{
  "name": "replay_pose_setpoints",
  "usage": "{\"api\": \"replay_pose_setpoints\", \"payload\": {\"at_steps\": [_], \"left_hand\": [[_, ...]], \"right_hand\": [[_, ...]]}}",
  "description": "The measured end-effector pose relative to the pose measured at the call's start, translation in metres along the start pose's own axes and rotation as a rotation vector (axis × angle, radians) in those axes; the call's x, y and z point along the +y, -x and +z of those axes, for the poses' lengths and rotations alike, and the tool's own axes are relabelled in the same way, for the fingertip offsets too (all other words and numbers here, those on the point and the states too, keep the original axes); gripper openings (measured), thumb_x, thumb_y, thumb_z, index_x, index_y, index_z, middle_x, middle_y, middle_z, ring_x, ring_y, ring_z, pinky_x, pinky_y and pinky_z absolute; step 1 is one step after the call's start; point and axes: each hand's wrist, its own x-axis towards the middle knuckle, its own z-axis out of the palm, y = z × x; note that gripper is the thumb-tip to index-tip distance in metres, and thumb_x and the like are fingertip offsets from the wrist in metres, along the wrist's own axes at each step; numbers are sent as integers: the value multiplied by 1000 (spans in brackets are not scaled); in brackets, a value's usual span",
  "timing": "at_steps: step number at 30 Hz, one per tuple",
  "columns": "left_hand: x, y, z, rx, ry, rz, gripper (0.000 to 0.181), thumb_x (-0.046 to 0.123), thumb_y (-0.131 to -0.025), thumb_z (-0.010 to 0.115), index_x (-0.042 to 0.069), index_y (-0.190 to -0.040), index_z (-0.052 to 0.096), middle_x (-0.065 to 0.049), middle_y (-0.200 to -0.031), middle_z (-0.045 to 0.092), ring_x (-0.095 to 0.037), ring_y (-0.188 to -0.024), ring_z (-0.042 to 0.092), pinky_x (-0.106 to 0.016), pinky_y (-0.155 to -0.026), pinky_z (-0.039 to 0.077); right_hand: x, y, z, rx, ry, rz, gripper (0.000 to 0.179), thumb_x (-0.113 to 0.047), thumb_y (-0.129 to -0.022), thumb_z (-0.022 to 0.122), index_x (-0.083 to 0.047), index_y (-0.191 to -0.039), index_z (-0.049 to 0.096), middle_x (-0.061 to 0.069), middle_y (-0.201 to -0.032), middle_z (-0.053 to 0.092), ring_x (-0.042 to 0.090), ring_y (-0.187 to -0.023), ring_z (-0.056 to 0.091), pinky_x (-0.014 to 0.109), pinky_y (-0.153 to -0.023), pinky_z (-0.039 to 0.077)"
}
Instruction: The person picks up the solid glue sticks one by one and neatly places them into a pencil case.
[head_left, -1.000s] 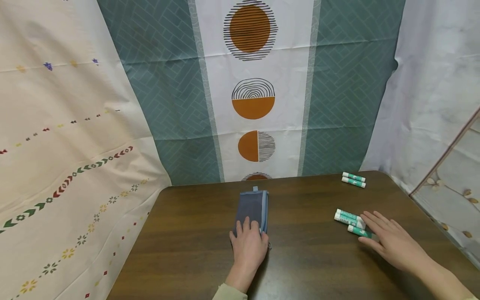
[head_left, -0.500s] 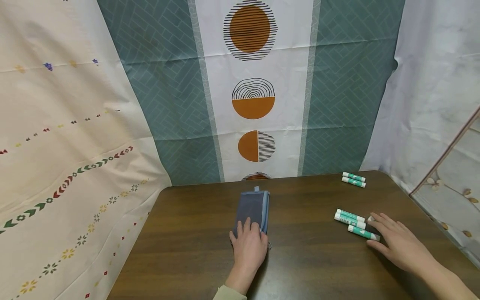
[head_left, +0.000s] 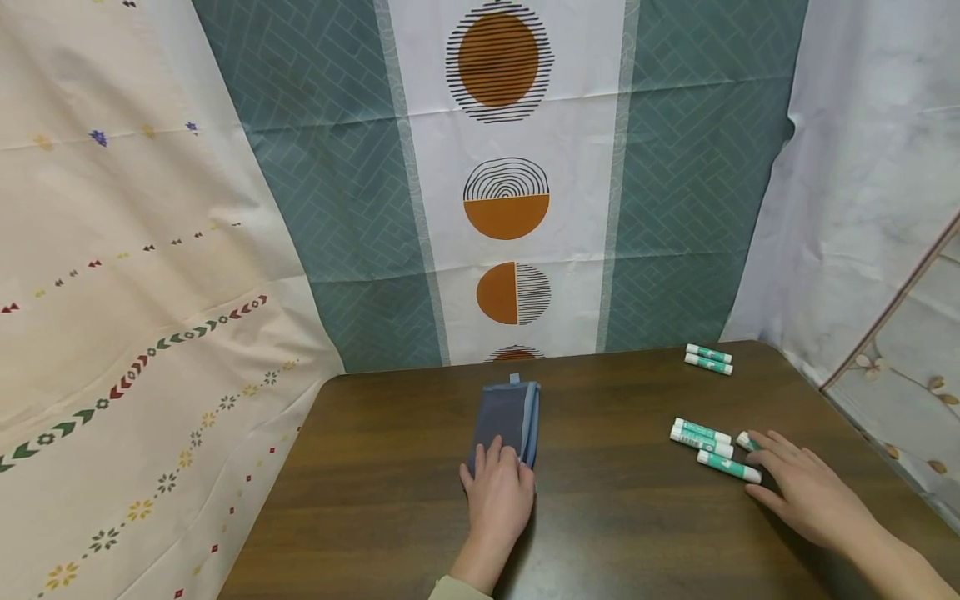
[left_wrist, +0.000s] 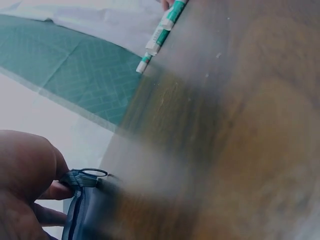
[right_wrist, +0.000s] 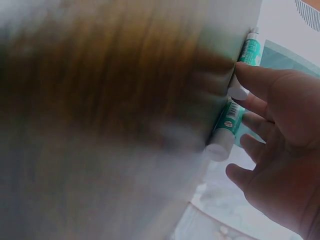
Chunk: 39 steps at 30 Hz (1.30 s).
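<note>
My left hand (head_left: 500, 496) lies over the near half of a blue-grey zip pouch (head_left: 501, 412), fingers spread across its top. In the left wrist view, the pouch's corner with a zip ring (left_wrist: 94, 172) shows beside the fingers. My right hand (head_left: 810, 492) is held with loose fingers at the right of the table. Its fingertips are at a green-and-white glue stick (head_left: 747, 442), partly hidden by them. The thumb is near another glue stick (head_left: 729, 467); in the right wrist view, this glue stick (right_wrist: 250, 52) passes behind the thumb.
Two glue sticks (head_left: 701, 437) lie side by side left of the right hand. Another pair of glue sticks (head_left: 708, 359) lies at the far right corner. The brown wooden table (head_left: 375, 483) ends against a patterned cloth (head_left: 360, 208) at the back.
My right hand has drawn back to the right, uncovering more of the nearest glue stick and the end of another at its fingertips. The left hand stays on the pouch, which has shifted slightly.
</note>
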Motion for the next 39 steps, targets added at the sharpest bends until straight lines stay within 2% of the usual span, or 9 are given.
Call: {"api": "replay_pose_setpoints", "payload": {"at_steps": [7,21,39], "left_hand": [[1,0,0,18,18,-2,30,12,-101,68,14,-77,50,-25,-146,67,-59,-138,57,-89,-106,37],[0,-1,0,7,27,-6,30,10,-100,68,16,-76,51,-25,-147,67,-60,-140,56,-90,-106,35],[-1,1,0,3,41,-7,32,9,-100,67,17,-75,49,-25,-148,66,-60,-141,55,-90,-107,33]], "right_hand": [[3,0,1,24,9,-15,37,-19,-91,90,0,-118,73,37,-155,53,64,-140,48,82,-106,39],[5,-2,3,23,-5,-16,22,-16,-92,88,-9,-104,71,37,-153,55,64,-139,48,82,-105,40],[4,-2,7,116,18,-69,25,-12,-87,92,-12,-96,69,37,-145,60,64,-133,54,75,-104,43]]}}
